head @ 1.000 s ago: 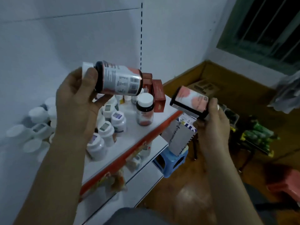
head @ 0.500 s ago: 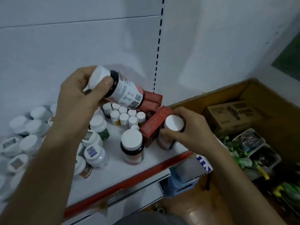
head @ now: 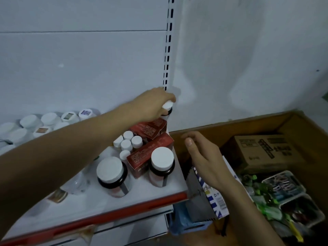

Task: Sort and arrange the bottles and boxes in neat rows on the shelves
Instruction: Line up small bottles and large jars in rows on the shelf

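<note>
Half a second ago my left hand [head: 152, 103] held its bottle [head: 168, 105] tipped on its side above the jars. Now the arm is stretched out to the far corner of the shelf [head: 106, 201] and the bottle stands upright there. The fingers are curled down over its white cap, hard against the slotted post [head: 167, 55]. My right hand [head: 204, 157] was wrapped round the cap of a second bottle [head: 161, 166] then. It has let go since and hangs off the shelf's right end with its fingers loose and spread, holding nothing. The second bottle stands by itself just left of that hand, at the front corner. A red box [head: 150, 153] touches it on the far side, and a third bottle [head: 112, 174] stands further left. Between the red box and my left hand lie two more red boxes [head: 149, 127], with a cluster of small bottles [head: 128, 141] beside them.

Only the cap and dark neck of the gripped bottle show. Its body is behind the boxes, so I cannot tell whether its base rests on the shelf. My left forearm covers part of the white jars [head: 49, 119] below it, and something clear under the arm is too blurred to name. Under my right hand a white and blue carton [head: 213, 199] is partly covered, on a blue stool [head: 186, 222] that barely shows. Beyond that hand sits a cardboard box [head: 266, 151].
</note>
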